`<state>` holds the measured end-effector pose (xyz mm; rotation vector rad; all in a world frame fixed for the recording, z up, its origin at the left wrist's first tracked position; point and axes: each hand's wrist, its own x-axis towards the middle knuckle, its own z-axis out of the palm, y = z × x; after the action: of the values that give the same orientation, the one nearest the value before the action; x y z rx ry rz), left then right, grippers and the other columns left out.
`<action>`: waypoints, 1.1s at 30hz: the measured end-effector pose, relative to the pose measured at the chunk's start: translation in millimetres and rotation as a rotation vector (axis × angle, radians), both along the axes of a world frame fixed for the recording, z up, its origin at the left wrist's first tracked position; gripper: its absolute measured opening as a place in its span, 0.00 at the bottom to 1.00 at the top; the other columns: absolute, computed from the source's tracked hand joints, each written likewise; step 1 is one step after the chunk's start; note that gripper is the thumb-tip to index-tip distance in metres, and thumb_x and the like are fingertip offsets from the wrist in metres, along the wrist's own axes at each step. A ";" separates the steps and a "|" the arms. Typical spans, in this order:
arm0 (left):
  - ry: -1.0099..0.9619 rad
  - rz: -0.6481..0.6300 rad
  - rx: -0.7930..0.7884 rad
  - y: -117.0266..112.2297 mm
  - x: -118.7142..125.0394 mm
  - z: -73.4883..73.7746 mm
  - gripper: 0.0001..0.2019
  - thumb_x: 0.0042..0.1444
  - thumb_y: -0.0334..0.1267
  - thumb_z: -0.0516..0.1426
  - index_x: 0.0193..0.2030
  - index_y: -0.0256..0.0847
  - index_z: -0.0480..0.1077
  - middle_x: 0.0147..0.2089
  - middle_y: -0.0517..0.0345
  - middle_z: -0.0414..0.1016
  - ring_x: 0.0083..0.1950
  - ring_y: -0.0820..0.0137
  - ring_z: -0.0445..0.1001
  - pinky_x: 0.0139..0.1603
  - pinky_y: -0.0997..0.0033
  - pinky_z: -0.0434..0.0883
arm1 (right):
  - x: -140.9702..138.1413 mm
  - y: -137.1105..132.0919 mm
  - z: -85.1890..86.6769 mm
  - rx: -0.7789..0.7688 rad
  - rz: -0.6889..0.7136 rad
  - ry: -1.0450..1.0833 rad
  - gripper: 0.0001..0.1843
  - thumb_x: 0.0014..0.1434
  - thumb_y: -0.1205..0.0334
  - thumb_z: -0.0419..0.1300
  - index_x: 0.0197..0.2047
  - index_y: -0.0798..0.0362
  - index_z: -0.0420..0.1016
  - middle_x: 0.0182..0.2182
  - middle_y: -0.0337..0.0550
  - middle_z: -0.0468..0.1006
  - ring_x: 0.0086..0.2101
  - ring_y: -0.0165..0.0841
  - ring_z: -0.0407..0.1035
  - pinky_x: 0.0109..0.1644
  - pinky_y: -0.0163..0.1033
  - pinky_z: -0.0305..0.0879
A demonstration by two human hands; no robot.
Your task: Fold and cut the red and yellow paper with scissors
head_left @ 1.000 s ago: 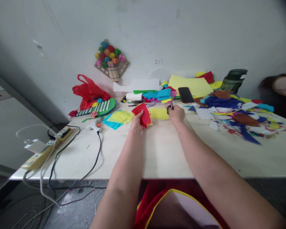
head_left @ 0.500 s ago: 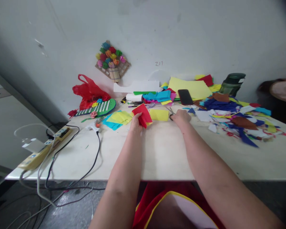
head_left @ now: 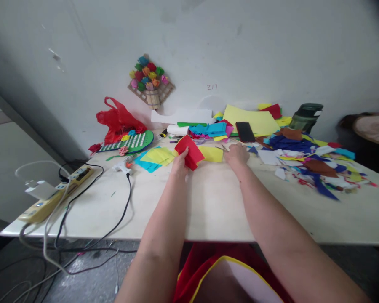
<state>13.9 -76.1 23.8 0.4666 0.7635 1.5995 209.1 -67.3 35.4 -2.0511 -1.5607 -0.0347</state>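
In my left hand (head_left: 180, 164) is a piece of folded red paper (head_left: 191, 151), pinched between thumb and fingers and held just above the table. Yellow paper (head_left: 212, 154) lies flat to the right of it. My right hand (head_left: 236, 155) is closed over a pair of scissors (head_left: 223, 147); only the blades show, pointing left, while the handles are hidden under my fingers. Left of my left hand, yellow sheets (head_left: 159, 155) rest on blue paper (head_left: 148, 165).
Coloured scraps (head_left: 322, 164) heap up on the right, near a green bottle (head_left: 306, 118) and a phone (head_left: 245, 132). At left are a glue gun (head_left: 124, 166), a power strip (head_left: 60, 195), cables and a red bag (head_left: 121, 120). Paper flowers (head_left: 148, 75) lean on the wall.
My right hand has closed over the scissors' handles, which showed beside it before. The red paper in my left hand has turned slightly.
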 end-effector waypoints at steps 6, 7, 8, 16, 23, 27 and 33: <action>-0.015 0.009 -0.006 0.2 1.6 0.1 0.09 0.45 0.33 0.62 0.35 0.37 0.71 0.34 0.53 0.76 0.33 0.68 0.75 0.41 0.66 0.73 | -26.7 -6.3 2.8 -0.074 0.672 0.842 0.23 0.52 0.57 0.56 0.51 0.53 0.66 0.38 0.47 0.76 0.35 0.34 0.71 0.33 0.36 0.66; -0.015 0.011 -0.007 0.3 1.7 0.0 0.08 0.46 0.34 0.61 0.35 0.36 0.71 0.34 0.53 0.76 0.33 0.69 0.75 0.41 0.67 0.73 | -29.6 -7.7 2.5 -0.096 0.756 0.946 0.24 0.51 0.57 0.57 0.52 0.53 0.65 0.38 0.47 0.76 0.33 0.33 0.72 0.32 0.35 0.66; -0.015 0.010 -0.009 0.3 1.8 -0.1 0.08 0.47 0.34 0.61 0.35 0.36 0.71 0.34 0.53 0.76 0.33 0.69 0.75 0.41 0.67 0.73 | -31.6 -9.0 2.3 -0.113 0.827 1.021 0.25 0.50 0.57 0.57 0.53 0.52 0.63 0.38 0.46 0.76 0.33 0.33 0.72 0.31 0.35 0.66; -0.049 0.006 -0.008 1.0 1.9 0.0 0.09 0.48 0.35 0.60 0.37 0.37 0.69 0.37 0.51 0.75 0.40 0.65 0.75 0.42 0.65 0.72 | -38.3 -12.0 -2.4 -0.206 1.108 1.109 0.36 0.41 0.70 0.62 0.56 0.49 0.59 0.36 0.40 0.75 0.36 0.32 0.70 0.39 0.38 0.66; -0.052 0.014 -0.023 2.1 1.5 -1.1 0.11 0.48 0.36 0.60 0.39 0.36 0.69 0.40 0.49 0.75 0.43 0.63 0.74 0.42 0.63 0.72 | -52.3 -11.8 -8.6 -0.099 1.030 1.095 0.36 0.39 0.72 0.61 0.54 0.53 0.61 0.31 0.38 0.76 0.31 0.31 0.71 0.37 0.38 0.68; -0.024 -0.053 -0.002 -1.6 1.9 0.4 0.14 0.49 0.38 0.60 0.42 0.36 0.68 0.41 0.48 0.75 0.42 0.62 0.74 0.42 0.60 0.73 | -57.0 -10.9 -7.8 -0.043 0.922 1.064 0.32 0.40 0.71 0.59 0.52 0.54 0.63 0.28 0.38 0.76 0.27 0.30 0.71 0.30 0.36 0.69; 0.010 -0.088 -0.002 -3.3 4.9 2.6 0.13 0.48 0.36 0.60 0.42 0.36 0.69 0.40 0.49 0.75 0.42 0.63 0.74 0.43 0.63 0.73 | -57.8 -5.6 -8.8 0.069 0.802 0.909 0.33 0.39 0.75 0.53 0.52 0.53 0.65 0.27 0.37 0.75 0.21 0.25 0.67 0.23 0.30 0.66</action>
<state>18.9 -79.4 26.4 0.5006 0.7417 1.5157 151.2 -72.9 26.6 -0.9773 -1.5583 0.9693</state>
